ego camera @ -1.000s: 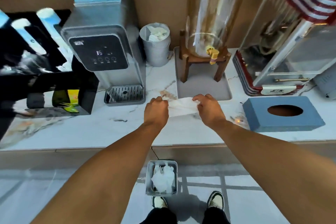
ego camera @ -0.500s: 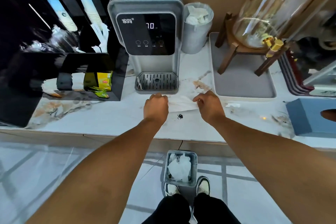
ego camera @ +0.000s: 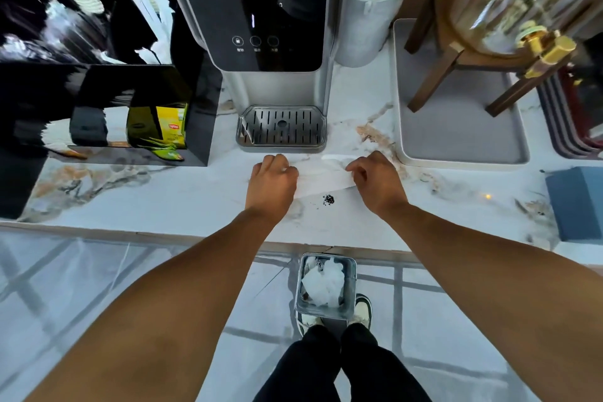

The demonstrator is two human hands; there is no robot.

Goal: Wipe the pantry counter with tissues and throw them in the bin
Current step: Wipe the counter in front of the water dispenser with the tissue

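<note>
A white tissue (ego camera: 321, 178) is stretched flat on the white marble counter (ego camera: 182, 199), just in front of the water dispenser's drip tray. My left hand (ego camera: 272, 181) pinches its left end and my right hand (ego camera: 375, 181) pinches its right end. A small clump of dark crumbs (ego camera: 328, 199) lies on the counter right at the tissue's near edge. On the floor below the counter edge stands a square metal bin (ego camera: 301, 287) holding crumpled white tissues, close to my shoes.
A grey water dispenser (ego camera: 257, 42) stands behind the tissue, with a tissue-filled grey cup (ego camera: 368, 29) to its right. A grey tray (ego camera: 456, 127) carries a wooden stand with a glass jar. A black organiser (ego camera: 137, 81) is at left, a blue tissue box (ego camera: 577, 202) at right.
The view has shifted left and closer to the water dispenser. Both hands keep hold of the tissue and have lowered it onto the counter beside the dark crumbs.
</note>
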